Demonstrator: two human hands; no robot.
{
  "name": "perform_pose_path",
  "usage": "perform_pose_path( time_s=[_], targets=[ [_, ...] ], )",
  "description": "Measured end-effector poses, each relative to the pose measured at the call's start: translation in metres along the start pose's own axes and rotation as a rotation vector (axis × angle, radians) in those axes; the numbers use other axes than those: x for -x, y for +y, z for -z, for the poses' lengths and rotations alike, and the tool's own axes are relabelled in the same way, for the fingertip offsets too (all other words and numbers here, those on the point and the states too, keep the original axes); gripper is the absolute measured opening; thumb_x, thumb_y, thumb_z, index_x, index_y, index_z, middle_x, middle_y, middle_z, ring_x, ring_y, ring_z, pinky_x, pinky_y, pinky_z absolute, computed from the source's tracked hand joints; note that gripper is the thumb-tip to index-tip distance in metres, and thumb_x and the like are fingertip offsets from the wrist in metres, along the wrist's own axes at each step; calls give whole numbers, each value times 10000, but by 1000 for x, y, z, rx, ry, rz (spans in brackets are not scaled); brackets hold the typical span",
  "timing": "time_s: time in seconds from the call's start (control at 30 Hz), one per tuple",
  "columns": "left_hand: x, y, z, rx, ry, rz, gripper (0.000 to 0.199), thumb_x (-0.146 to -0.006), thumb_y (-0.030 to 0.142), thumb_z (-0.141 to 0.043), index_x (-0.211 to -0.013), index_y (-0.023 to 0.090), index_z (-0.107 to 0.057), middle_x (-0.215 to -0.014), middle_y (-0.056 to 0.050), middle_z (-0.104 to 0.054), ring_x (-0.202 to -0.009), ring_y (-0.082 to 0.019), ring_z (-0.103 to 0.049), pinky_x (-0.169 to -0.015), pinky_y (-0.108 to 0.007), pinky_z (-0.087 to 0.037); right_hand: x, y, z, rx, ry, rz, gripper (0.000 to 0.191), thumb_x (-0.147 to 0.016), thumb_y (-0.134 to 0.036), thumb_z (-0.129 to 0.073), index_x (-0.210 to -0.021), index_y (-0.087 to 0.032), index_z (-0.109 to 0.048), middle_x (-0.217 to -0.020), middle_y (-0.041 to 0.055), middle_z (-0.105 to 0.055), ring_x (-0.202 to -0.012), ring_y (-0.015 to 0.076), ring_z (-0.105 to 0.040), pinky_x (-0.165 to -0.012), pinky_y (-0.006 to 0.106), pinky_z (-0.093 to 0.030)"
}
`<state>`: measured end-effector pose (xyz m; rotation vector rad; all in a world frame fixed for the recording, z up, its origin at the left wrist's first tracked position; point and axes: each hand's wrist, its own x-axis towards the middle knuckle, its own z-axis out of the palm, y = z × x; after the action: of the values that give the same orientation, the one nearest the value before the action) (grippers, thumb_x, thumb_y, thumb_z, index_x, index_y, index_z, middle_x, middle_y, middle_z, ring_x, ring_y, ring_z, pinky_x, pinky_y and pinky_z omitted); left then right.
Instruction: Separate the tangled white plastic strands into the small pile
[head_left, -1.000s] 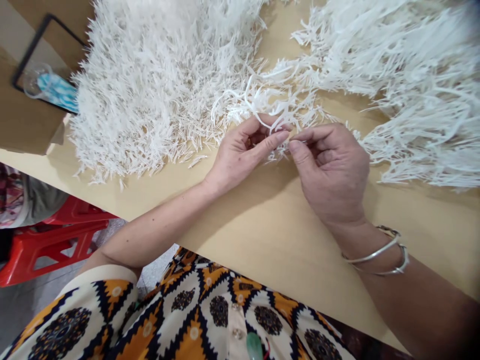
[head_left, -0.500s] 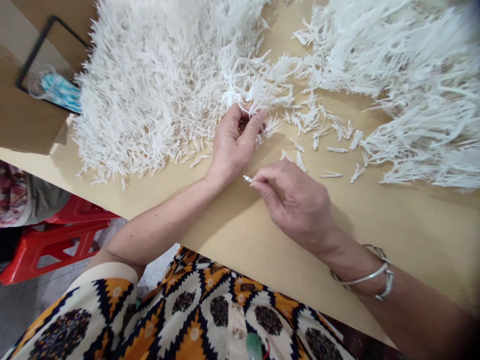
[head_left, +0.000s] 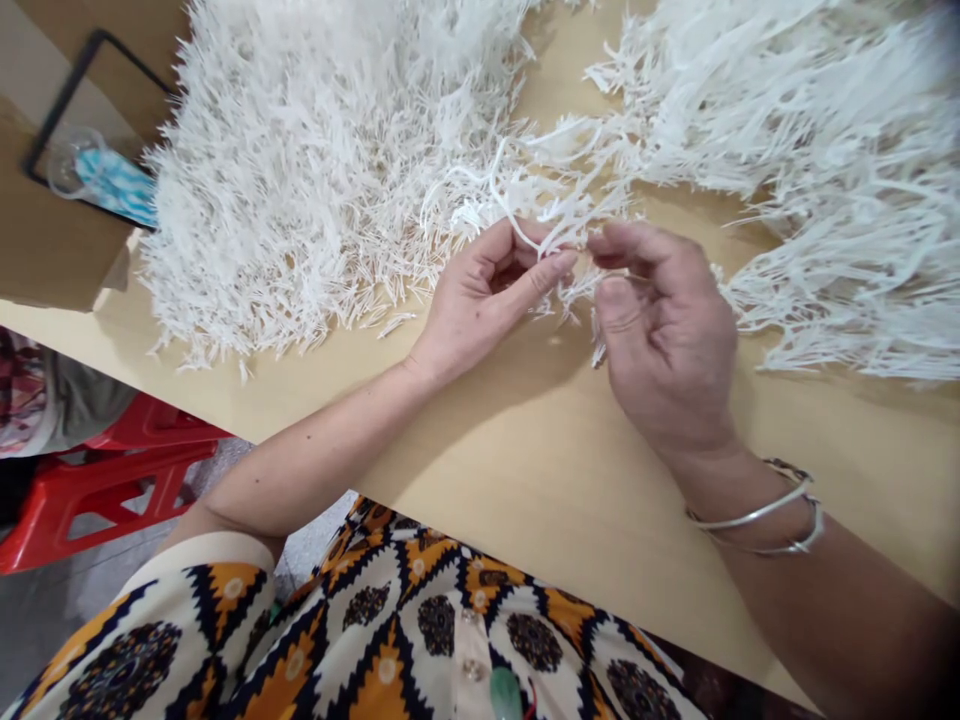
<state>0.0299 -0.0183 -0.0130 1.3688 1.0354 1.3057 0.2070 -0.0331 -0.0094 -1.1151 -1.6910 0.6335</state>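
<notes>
My left hand [head_left: 487, 290] pinches a curved white plastic strand [head_left: 504, 195] with branching thin pieces between thumb and forefinger. Just to its right, my right hand [head_left: 667, 330] is held with thumb and fingertips apart, and nothing shows between them. Its fingertips are close to the strand's branched end, and I cannot tell whether they touch it. Behind my left hand lies a big heap of small white spiky plastic pieces [head_left: 322, 170]. Longer white branched strands [head_left: 840, 200] are piled at the right. A few loose white bits lie beneath and between my hands, partly hidden.
A cardboard box [head_left: 60, 250] stands at the left of the table [head_left: 480, 450], with a black frame [head_left: 56, 105] and a blue-and-white striped item [head_left: 118, 185] by it. Below the table's left edge are a red plastic stool [head_left: 105, 500] and part of another person's clothing [head_left: 75, 400].
My right hand has moved up and to the right, its pinch opened, and the small white piece no longer shows in it. My left hand has shifted slightly right with the strand.
</notes>
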Motion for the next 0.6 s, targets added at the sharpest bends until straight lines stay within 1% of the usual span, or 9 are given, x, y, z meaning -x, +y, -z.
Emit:
perform_pose_path(
  time_s=[0.03, 0.1, 0.17, 0.2, 0.27, 0.4, 0.5, 0.6],
  targets=[
    [0, 1, 0, 4, -14, 7, 321, -952, 547, -758, -983, 233, -699, -868, -4, -675, -917, -150, -728, -817, -303, -594, 1, -1, -1, -11, -14, -6, 224, -1034, -405, -642, -1231, -322, -710, -1221, 92, -779, -1075, 266, -743, -939, 477, -616],
    [-1, 1, 0, -2, -19, 8, 326, -930, 542, -785, -947, 231, -690, -854, 9, -677, -863, -137, -724, -802, -298, -593, 2, -2, -3, -14, -7, -16, 148, -990, -385, -702, -1103, -293, -731, -1063, 59, -798, -920, 224, -738, -860, 431, -611],
    [-1, 1, 0, -22, -10, -3, 357, -919, 575, -783, -944, 233, -683, -851, 15, -680, -835, -134, -726, -794, -299, -596, 4, -3, -4, -3, 6, -28, 81, -965, -345, -725, -989, -269, -712, -894, 11, -759, -778, 185, -696, -777, 392, -588],
    [-1, 0, 0, -34, -6, -10, 375, -923, 598, -767, -953, 235, -679, -851, 15, -680, -833, -137, -731, -788, -300, -598, 5, -4, -4, 4, 3, -24, 66, -962, -324, -722, -961, -263, -697, -848, -8, -731, -739, 173, -677, -751, 377, -576],
    [-1, -2, 0, -55, -3, -18, 405, -941, 639, -722, -972, 240, -668, -843, 12, -676, -839, -146, -739, -771, -299, -595, 8, -7, -5, 28, -26, 8, 36, -978, -285, -695, -953, -264, -681, -838, -19, -705, -736, 167, -672, -751, 364, -573],
    [1, -5, -1, -93, 17, -30, 418, -951, 655, -698, -955, 241, -632, -796, 11, -651, -830, -156, -730, -748, -301, -575, 12, -16, -5, 106, -72, 170, 72, -1026, -289, -630, -969, -282, -675, -900, 14, -721, -862, 209, -710, -841, 403, -604],
    [2, -6, -2, -112, 51, -26, 393, -947, 616, -728, -919, 240, -616, -769, 11, -628, -871, -173, -724, -777, -314, -563, 13, -18, -5, 176, -114, 234, 123, -1052, -315, -578, -991, -287, -682, -917, 41, -738, -910, 242, -725, -888, 454, -617],
    [2, -8, -3, -109, 80, -12, 346, -943, 545, -768, -901, 241, -609, -759, 10, -609, -928, -192, -718, -800, -323, -547, 14, -15, -5, 230, -127, 253, 142, -1058, -326, -567, -998, -291, -690, -913, 58, -751, -898, 255, -732, -870, 463, -627]
  ],
)
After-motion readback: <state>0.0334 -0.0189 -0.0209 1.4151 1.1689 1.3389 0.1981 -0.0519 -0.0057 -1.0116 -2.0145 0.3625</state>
